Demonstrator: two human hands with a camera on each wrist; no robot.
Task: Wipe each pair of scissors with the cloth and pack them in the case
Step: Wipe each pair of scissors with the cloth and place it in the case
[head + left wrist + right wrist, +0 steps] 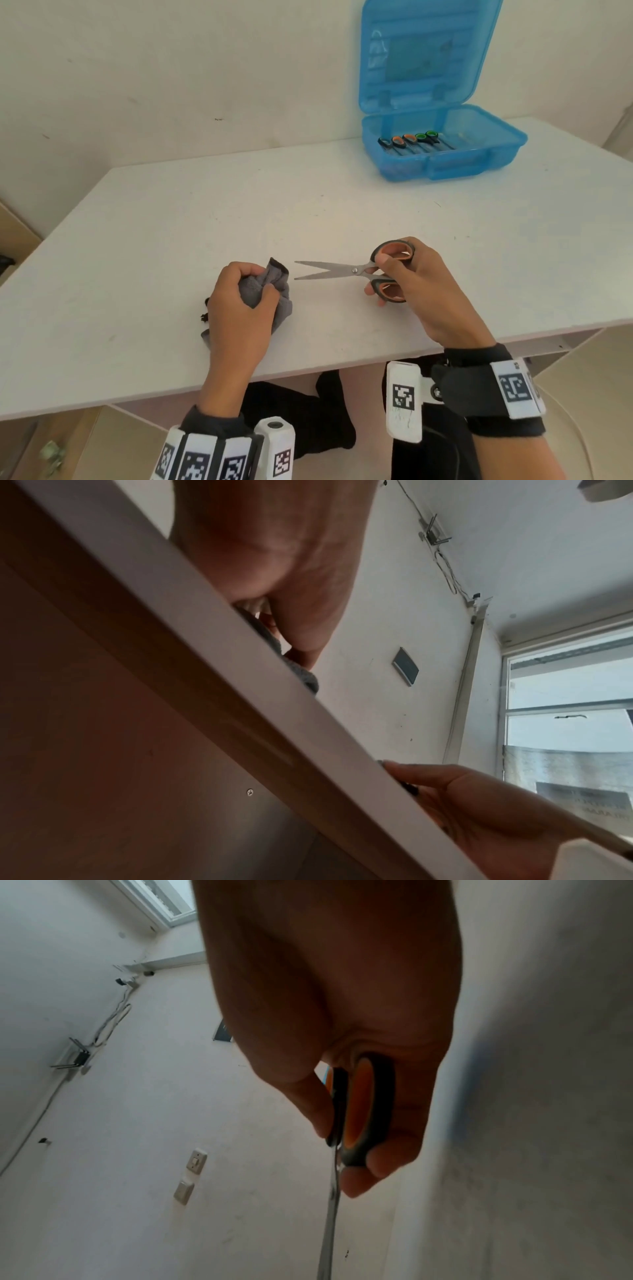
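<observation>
Scissors (pixel 356 270) with orange-lined handles sit gripped in the right hand (pixel 418 284), blades parted and pointing at the grey cloth (pixel 270 287) bunched in the left hand's (pixel 239 308) fist just beside the tips. Well beyond the right hand, the open blue case (pixel 445 161) on the table (pixel 171 212) already holds several pairs, so this one looks like the last to wipe and pack.

Both hands bare. Left wrist (pixel 219 425): dark sleeve cuff, white blocky band (pixel 205 459) with black square code tags, white camera pod (pixel 275 448) with round lens on top. Right wrist: black strap (pixel 479 387), white tagged plates (pixel 517 387), white tagged box (pixel 403 401) on a screwed bracket. Dark trousers (pixel 308 411) below.
</observation>
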